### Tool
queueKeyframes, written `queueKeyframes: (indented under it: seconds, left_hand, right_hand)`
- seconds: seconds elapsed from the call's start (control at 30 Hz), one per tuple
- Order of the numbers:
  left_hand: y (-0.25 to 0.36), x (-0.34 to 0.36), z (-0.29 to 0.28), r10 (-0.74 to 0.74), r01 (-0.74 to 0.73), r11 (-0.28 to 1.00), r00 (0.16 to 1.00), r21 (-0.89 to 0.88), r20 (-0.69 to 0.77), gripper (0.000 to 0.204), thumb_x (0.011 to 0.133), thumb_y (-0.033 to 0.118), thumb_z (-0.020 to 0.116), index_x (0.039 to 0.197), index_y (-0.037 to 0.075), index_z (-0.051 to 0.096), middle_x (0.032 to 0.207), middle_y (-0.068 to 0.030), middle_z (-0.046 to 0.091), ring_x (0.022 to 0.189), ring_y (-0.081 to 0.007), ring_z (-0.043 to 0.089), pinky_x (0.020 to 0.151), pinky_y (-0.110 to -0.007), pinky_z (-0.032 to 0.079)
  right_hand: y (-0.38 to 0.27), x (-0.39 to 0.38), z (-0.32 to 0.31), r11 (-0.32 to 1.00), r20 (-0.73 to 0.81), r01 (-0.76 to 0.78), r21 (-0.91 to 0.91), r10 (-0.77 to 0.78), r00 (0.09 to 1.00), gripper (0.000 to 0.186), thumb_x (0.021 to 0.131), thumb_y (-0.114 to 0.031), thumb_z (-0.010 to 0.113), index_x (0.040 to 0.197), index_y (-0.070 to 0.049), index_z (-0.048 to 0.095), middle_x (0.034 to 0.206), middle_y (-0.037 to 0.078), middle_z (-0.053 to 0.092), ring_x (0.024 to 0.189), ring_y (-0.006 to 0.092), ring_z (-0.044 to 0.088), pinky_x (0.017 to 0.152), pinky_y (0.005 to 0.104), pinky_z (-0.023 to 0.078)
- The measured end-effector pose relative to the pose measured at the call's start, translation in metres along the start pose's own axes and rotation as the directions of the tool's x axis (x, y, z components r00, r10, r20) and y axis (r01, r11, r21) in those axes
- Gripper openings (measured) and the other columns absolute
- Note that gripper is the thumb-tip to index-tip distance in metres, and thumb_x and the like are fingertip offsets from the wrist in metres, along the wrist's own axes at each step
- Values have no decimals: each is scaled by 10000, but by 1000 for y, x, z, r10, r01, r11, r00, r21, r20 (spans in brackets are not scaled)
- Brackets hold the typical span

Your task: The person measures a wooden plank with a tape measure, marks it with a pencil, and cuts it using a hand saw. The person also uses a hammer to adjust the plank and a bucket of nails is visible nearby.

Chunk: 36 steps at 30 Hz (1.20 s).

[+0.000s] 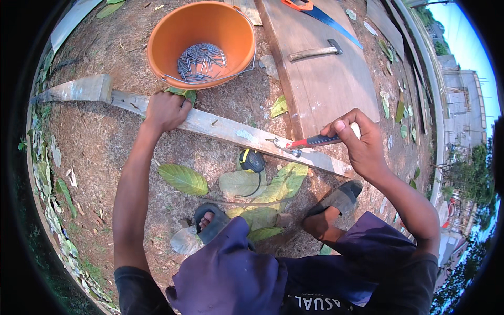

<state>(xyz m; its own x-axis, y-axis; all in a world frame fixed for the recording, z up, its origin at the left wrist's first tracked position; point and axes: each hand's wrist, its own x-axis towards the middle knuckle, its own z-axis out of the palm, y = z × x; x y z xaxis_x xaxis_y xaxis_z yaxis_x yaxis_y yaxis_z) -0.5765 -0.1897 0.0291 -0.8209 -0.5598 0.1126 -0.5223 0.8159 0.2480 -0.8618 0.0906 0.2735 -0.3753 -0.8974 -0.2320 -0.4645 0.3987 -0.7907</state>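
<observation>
Head view looks down on a long wooden plank [220, 127] lying across bare ground, running from upper left to lower right. At the plank's left part, the left hand [165, 111] presses down on its top, fingers curled over the far edge, just below an orange bucket [202, 39] with a heap of nails [201, 61] in its bottom. Farther right along the same plank, the right hand [357, 142] is closed in a fist around the red-and-black handle of a claw hammer [310, 142], whose metal head rests on the plank's surface to the left of that hand. A yellow-and-black tape measure [252, 160] sits on the ground just beside the plank's near edge, between the two hands. Beyond the plank, a wide board [320, 84] carries a wooden-handled hammer [315, 52] and a handsaw [320, 14].
</observation>
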Motion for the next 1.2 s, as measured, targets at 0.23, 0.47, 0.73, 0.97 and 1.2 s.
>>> queueKeyframes:
  seconds: [0.23,0.47,0.73,0.97,1.2]
  left_hand:
    - [4,-3,-9,-17,17,1000,998,-8,53,393,921,316,533,675,62,703,684,-189,696,659,-392,696,730,-509,569]
    - [9,13,0,-43,47,999,990,26,-136,393,919,324,545,678,54,698,699,-184,708,694,-398,704,767,-525,571]
    - [18,22,14,-45,37,999,963,-36,-265,293,963,293,566,973,49,727,921,-181,750,896,-364,708,958,-499,503]
    - [28,16,3,-96,94,995,974,-20,-203,248,931,259,593,974,54,725,933,-179,743,871,-388,694,912,-514,519]
    - [9,12,4,34,0,988,976,156,-217,289,884,258,605,1068,61,710,1061,-193,721,892,-430,688,812,-564,536]
  right_hand:
    - [-16,-17,-18,914,203,182,-362,-113,973,161,1010,-152,676,998,7,652,889,134,752,848,226,751,787,349,564]
    - [0,-16,-13,952,350,303,-46,-269,897,152,935,-21,675,809,-22,589,867,130,700,904,250,729,863,406,566]
    - [30,11,5,769,212,129,626,-327,921,387,1013,-193,569,667,-28,509,575,89,548,560,177,535,564,333,427]
    - [35,-8,3,789,198,190,584,-366,909,398,926,-53,625,589,-42,413,558,70,474,509,161,391,549,332,352]
    - [57,-9,-13,805,251,396,442,-534,807,381,906,-57,665,611,-36,425,560,69,418,486,203,423,531,356,352]
